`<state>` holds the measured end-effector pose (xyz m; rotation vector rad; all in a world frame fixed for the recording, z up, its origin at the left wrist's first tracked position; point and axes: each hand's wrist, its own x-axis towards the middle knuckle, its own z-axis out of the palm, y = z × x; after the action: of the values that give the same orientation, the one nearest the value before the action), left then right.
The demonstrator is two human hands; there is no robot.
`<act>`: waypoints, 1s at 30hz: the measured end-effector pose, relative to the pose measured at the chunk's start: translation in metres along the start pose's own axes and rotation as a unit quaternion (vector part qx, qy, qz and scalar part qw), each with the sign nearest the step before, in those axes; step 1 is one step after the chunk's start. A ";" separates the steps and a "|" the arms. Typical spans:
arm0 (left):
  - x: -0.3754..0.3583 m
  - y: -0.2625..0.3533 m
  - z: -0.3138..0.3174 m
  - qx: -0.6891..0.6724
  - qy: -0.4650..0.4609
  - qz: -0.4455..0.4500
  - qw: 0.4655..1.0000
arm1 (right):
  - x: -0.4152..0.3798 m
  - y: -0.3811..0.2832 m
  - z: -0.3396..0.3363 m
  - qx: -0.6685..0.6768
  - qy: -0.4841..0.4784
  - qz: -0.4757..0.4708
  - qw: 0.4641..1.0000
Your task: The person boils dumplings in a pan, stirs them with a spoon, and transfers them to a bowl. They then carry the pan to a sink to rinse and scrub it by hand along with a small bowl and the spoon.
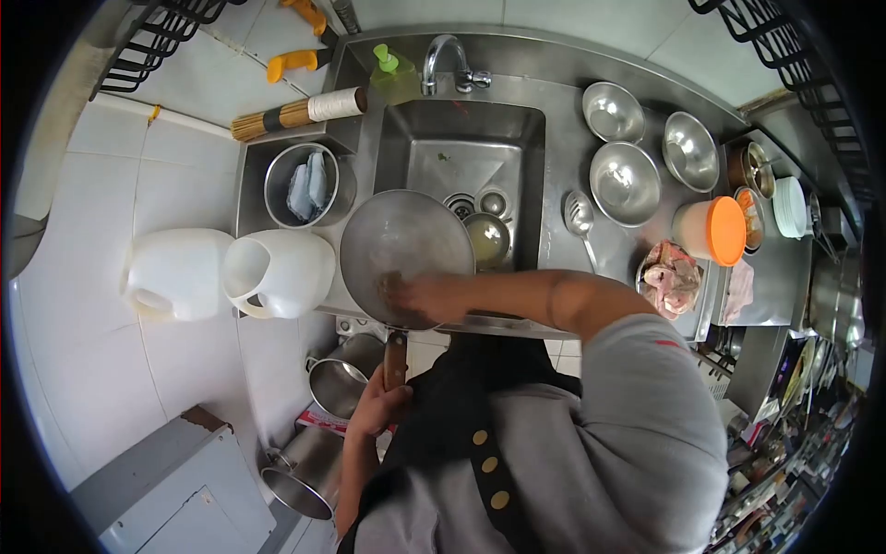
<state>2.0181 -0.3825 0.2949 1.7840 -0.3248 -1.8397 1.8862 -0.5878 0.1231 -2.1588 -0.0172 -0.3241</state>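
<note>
A round grey metal frying pan lies over the left edge of the steel sink, its inside facing up. My left hand is closed around the pan's wooden handle, close to my body. My right hand reaches across into the pan and presses a small brownish scrubber against its inner surface; the fingers partly hide it. Inside the sink, beside the drain, stands a small metal bowl with cloudy liquid.
Steel bowls, a slotted spoon, an orange-lidded tub and raw meat occupy the right counter. To the left are a pot with cloths and white jugs. A faucet and soap bottle stand behind.
</note>
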 end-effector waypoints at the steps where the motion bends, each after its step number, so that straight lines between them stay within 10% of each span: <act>1: 0.001 0.003 0.001 -0.010 -0.013 -0.009 1.000 | 0.013 0.007 -0.019 -0.085 -0.017 0.037 0.996; 6: -0.004 0.006 0.006 0.005 -0.006 0.021 1.000 | 0.008 -0.001 -0.063 -0.286 0.040 0.204 0.936; 10: -0.002 0.011 0.010 -0.027 -0.008 0.017 0.999 | 0.004 -0.018 -0.030 -0.076 -0.339 0.139 0.927; 12: -0.003 0.010 0.010 -0.017 -0.014 0.018 1.000 | 0.020 -0.019 -0.001 0.206 -0.096 0.165 0.960; 14: -0.004 0.009 0.007 -0.008 -0.019 0.023 1.000 | 0.059 -0.030 -0.019 0.056 0.075 0.072 0.993; 17: -0.013 0.006 0.006 -0.007 -0.019 0.005 1.000 | 0.082 0.048 -0.025 -0.332 0.174 0.171 0.911; 20: -0.020 0.012 0.015 -0.058 -0.012 -0.001 0.998 | 0.029 0.035 -0.067 -0.432 -0.078 0.246 0.864; 24: -0.015 0.002 0.016 -0.042 0.007 0.005 0.999 | 0.005 -0.045 -0.073 -0.146 -0.410 0.222 0.872; 28: -0.015 0.010 0.016 -0.033 -0.012 -0.003 0.999 | 0.027 -0.041 -0.014 0.052 0.056 0.020 0.997; 30: -0.013 0.006 0.014 -0.031 -0.022 0.003 0.999 | 0.053 -0.008 -0.037 -0.224 0.067 0.002 0.972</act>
<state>2.0051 -0.3834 0.3102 1.7029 -0.2861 -1.8669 1.9282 -0.6186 0.1624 -2.5757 0.1501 -0.5111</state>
